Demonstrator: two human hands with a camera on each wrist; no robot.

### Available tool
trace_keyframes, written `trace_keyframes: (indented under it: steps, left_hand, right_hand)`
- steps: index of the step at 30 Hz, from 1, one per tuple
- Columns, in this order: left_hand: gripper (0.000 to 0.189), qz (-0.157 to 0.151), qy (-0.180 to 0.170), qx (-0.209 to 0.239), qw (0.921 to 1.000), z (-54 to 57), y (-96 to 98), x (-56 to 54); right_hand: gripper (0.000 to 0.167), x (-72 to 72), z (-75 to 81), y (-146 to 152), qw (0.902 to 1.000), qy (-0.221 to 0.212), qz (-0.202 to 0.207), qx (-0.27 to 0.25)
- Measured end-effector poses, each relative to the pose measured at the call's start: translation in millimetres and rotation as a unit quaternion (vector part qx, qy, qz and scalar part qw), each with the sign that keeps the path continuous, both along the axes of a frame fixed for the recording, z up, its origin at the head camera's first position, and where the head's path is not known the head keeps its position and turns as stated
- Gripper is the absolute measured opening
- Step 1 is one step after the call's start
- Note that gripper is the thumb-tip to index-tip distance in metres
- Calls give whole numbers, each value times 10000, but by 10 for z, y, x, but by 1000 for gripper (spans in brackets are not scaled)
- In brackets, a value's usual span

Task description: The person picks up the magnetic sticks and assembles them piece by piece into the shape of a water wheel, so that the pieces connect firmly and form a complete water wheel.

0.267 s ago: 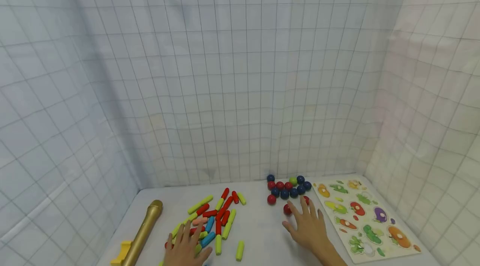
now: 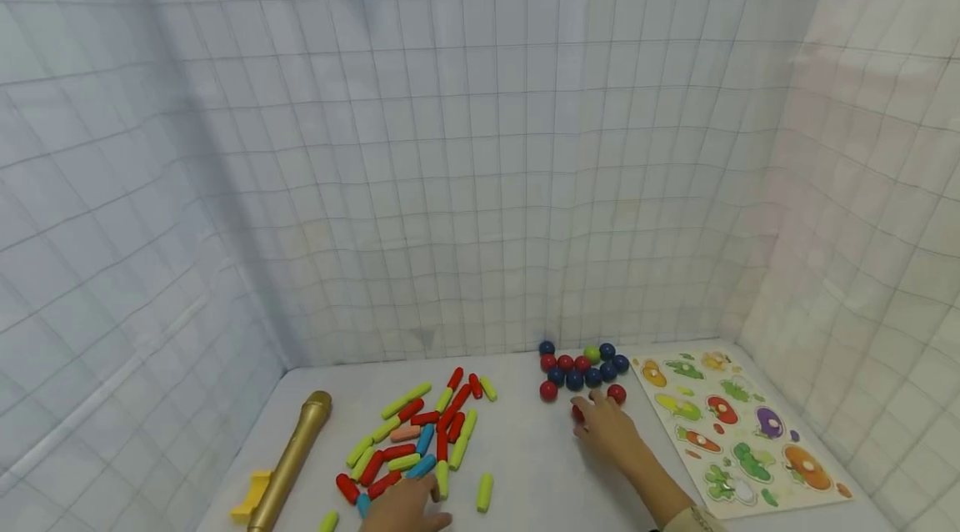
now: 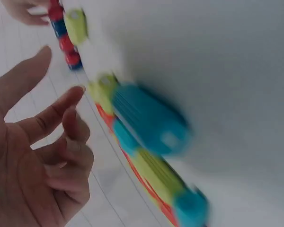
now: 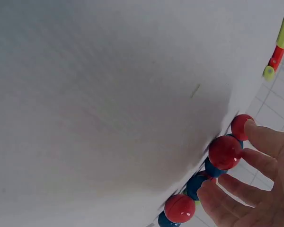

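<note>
Over the near part of a scatter of coloured sticks, my left hand holds nothing. In the left wrist view its fingers are loosely bent and the thumb stands apart. A blue stick lies beyond the fingertips. On the right, my right hand is lowered at a red ball, its fingers bent around the far side. The right wrist view shows that red ball right at the index fingertip, between thumb and fingers. Another red ball lies just beyond the hand.
Red, navy and one green ball cluster at the back. A board with vegetable pictures lies on the right. At left, a gold rod rests by a yellow piece. A lone yellow-green stick lies mid-table. Gridded curtains surround the table.
My left hand has moved right and nearer, uncovering several sticks. The right hand's spread fingers have bent down toward the red ball. The head view has shifted slightly.
</note>
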State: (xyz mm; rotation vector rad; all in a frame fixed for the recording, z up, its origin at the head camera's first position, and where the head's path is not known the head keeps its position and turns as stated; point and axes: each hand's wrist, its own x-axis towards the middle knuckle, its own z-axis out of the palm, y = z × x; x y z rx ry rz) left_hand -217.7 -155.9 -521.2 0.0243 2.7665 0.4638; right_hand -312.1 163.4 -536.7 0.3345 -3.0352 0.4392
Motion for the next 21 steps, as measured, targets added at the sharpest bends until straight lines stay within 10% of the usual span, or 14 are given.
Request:
trace_keyframes:
  steps: [10, 21]
  left_hand:
    - [37, -808, 569, -290, 9947, 26, 708, -420]
    - [20, -888, 676, 650, 9916, 94, 568, -201]
  right_hand:
    - [19, -57, 14, -83, 9976, -428, 454, -304]
    - [33, 333, 88, -287, 9728, -1306, 1261, -1439]
